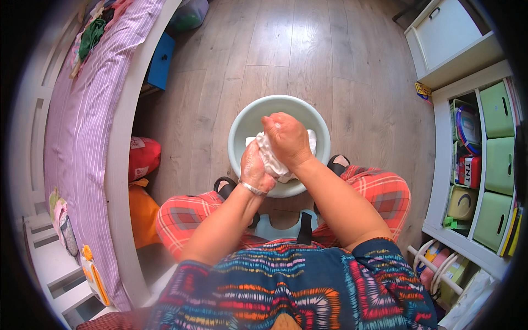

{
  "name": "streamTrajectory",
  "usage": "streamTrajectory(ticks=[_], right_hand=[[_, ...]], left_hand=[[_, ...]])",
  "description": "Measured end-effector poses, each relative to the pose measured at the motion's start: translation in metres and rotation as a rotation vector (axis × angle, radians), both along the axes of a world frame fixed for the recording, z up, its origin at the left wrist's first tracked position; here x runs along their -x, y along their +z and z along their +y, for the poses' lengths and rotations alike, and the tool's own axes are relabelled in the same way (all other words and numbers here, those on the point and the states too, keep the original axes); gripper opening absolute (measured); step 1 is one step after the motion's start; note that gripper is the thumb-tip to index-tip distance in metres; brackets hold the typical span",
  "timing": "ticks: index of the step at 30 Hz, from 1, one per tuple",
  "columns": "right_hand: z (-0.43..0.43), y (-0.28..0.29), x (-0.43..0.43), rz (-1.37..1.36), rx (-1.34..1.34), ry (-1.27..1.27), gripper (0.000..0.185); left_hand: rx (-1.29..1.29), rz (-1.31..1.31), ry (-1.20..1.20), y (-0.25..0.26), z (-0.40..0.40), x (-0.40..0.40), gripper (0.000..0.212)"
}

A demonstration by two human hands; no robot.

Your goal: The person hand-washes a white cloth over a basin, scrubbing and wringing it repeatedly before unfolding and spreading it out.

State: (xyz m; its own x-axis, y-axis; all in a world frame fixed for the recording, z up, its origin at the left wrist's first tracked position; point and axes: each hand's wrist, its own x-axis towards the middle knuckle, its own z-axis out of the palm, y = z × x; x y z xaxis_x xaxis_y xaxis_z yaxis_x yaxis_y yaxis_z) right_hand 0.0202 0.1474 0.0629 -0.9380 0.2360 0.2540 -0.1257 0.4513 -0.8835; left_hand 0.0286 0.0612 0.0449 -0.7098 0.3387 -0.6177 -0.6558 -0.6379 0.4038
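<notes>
A pale green plastic basin (pixel 243 111) stands on the floor between my feet. Bunched white cloth (pixel 270 159) is held above its inside, and more of the white fabric shows behind my right wrist. My left hand (pixel 255 167), with a bracelet at the wrist, grips the cloth from the left and below. From the upper right, my right hand (pixel 288 136) is closed in a fist against the same cloth. Both hands look wet. The basin's bottom is mostly hidden by the hands and fabric.
To the left is a bed with a striped purple sheet (pixel 88 136); a red bag (pixel 144 159) and an orange bag (pixel 142 214) sit beneath its edge. Shelves with green drawers (pixel 499 165) line the right. A light blue plastic piece (pixel 272 227) lies between my legs.
</notes>
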Motion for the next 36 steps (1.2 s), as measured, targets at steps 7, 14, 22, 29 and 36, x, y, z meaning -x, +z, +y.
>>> streamTrajectory(ticks=[7,14,22,29,36], right_hand=[[-0.037,0.058,-0.034,0.213,-0.241,0.463,0.021],[0.035,-0.019,0.02,-0.424,0.273,-0.212,0.021],[0.017,-0.006,0.015,-0.298,0.928,-0.106,0.014],[-0.03,0.003,-0.017,-0.075,-0.014,0.058,0.008],[0.01,-0.031,0.007,-0.451,0.824,0.191,0.02]], left_hand=[[-0.359,0.778,-0.1,-0.049,-0.04,-0.001,0.038],[-0.087,0.065,-0.175,0.023,-0.011,0.002,0.041],[0.229,-0.39,-0.108,0.017,-0.012,0.013,0.045],[-0.431,0.341,-0.078,-0.047,-0.029,0.009,0.048],[0.289,0.088,-0.324,0.025,-0.002,-0.003,0.056]])
